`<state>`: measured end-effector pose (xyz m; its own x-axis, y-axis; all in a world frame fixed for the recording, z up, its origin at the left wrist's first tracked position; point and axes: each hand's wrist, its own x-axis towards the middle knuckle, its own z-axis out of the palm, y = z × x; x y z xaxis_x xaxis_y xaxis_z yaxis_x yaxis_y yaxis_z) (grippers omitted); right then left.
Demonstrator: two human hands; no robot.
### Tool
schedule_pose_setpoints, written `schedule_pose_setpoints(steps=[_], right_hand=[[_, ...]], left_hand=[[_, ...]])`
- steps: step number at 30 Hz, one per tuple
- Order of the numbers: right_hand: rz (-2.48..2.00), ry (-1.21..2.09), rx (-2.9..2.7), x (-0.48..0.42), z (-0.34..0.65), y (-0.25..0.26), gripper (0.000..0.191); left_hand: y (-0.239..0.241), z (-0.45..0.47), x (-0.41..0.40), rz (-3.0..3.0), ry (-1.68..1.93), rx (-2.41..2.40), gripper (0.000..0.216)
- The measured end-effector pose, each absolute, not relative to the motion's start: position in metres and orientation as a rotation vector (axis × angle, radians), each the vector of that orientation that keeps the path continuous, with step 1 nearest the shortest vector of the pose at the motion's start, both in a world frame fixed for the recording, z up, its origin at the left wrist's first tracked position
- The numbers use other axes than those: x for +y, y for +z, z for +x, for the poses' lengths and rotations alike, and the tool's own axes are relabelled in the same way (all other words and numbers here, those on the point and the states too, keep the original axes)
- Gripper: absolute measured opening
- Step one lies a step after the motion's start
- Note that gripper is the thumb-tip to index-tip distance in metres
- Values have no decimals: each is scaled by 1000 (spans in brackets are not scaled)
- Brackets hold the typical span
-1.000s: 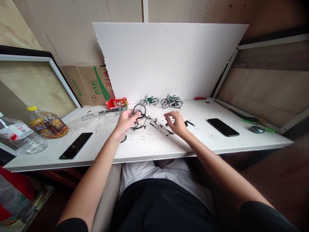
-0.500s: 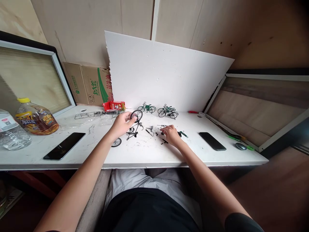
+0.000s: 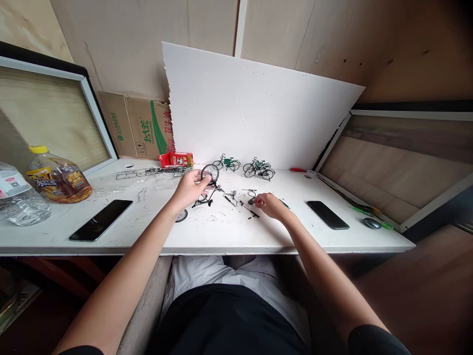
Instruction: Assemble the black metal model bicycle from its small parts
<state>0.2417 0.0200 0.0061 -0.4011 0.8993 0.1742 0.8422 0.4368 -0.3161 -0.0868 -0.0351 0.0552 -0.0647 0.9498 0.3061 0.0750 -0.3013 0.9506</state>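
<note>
My left hand (image 3: 187, 191) is closed on a partly assembled black model bicycle (image 3: 205, 198), gripping it by the spoked wheel (image 3: 210, 173) that points up. The frame hangs below the fingers, tilted. A loose spoked wheel (image 3: 182, 216) lies on the table beside my left wrist. Over scattered small black parts (image 3: 253, 212) hovers my right hand (image 3: 271, 204), its fingers curled and fingertips close together. Whether something small is between them I cannot make out. A thin black ring (image 3: 252, 194) and a slim black rod (image 3: 229, 200) lie to its left.
Finished green model bicycles (image 3: 258, 169) stand at the back before a white board (image 3: 258, 108). Phones lie left (image 3: 101, 220) and right (image 3: 327, 215). Bottles (image 3: 61, 180) stand at far left, and a computer mouse (image 3: 371, 223) sits at far right. Black parts frames (image 3: 148, 171) lie behind my left hand.
My right hand has shifted a little to the right, uncovering small black parts on the table. My left hand keeps its hold on the model bicycle. The camera view has shifted slightly.
</note>
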Motion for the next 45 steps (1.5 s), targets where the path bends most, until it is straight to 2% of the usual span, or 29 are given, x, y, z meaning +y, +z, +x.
schedule_pose_setpoints(steps=[4, 12, 18, 26, 35, 39, 45], right_hand=[[-1618, 290, -2367, 16, 240, 10, 13], [-1555, -109, -2475, 12, 224, -7, 17], [-1373, 129, -2314, 12, 229, 12, 15], [-878, 233, -2113, -21, 208, 39, 14], [-758, 437, -2043, -50, 188, 52, 38], [-742, 517, -1951, -50, 188, 56, 35], [-728, 442, -1978, -49, 188, 55, 27]], left_hand=[[53, -84, -36, 1427, 1442, 1106, 41], [60, -66, -52, 1214, 1288, 982, 33], [53, -59, -54, 1174, 1156, 896, 32], [51, -44, -60, 1147, 1000, 855, 30], [53, -42, -63, 1207, 913, 819, 33], [56, -42, -63, 1192, 912, 825, 31], [57, -45, -65, 1223, 875, 971, 33]])
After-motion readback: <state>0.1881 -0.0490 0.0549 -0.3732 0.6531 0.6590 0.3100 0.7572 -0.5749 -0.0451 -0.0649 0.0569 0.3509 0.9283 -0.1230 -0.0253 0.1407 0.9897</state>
